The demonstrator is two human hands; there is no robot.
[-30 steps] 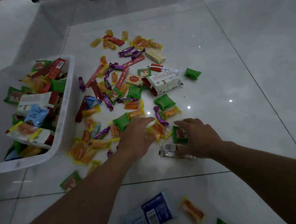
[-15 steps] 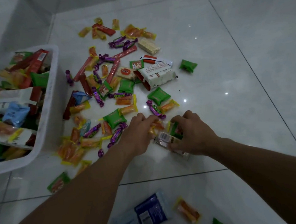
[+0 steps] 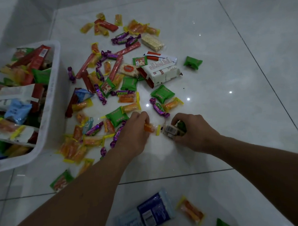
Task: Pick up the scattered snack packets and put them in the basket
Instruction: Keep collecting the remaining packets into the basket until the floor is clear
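**Colours at our fingers**

At the fingers (image 3: 141, 116) of our left hand (image 3: 133, 131), an orange plastic sachet (image 3: 150, 127) with yellow ends; at those of our right hand (image 3: 196, 132), a clear wrapper (image 3: 169, 129) bearing a black-and-white barcode. Beyond them, a green pillow packet (image 3: 117, 116) and a purple twist-wrapped candy (image 3: 159, 108) lettered green.

Light is dim, cool and grey, from overhead: white pinpoints of glare dot the glossy floor (image 3: 249, 133) beyond the left hand (image 3: 133, 131) and the right hand (image 3: 197, 132), and faint soft shadows spread beneath both forearms. Print on the purple sweet (image 3: 125, 92) beyond the hands reads sharply, while the orange packet (image 3: 149, 127) gripped by the left hand and the clear packet (image 3: 170, 130) gripped by the right look slightly smeared. Wide-angle stretch swells the forearms toward the lower corners and bows the basket (image 3: 57, 93) far left of the hands; the blue packet (image 3: 155, 211) nearer than the hands is soft.
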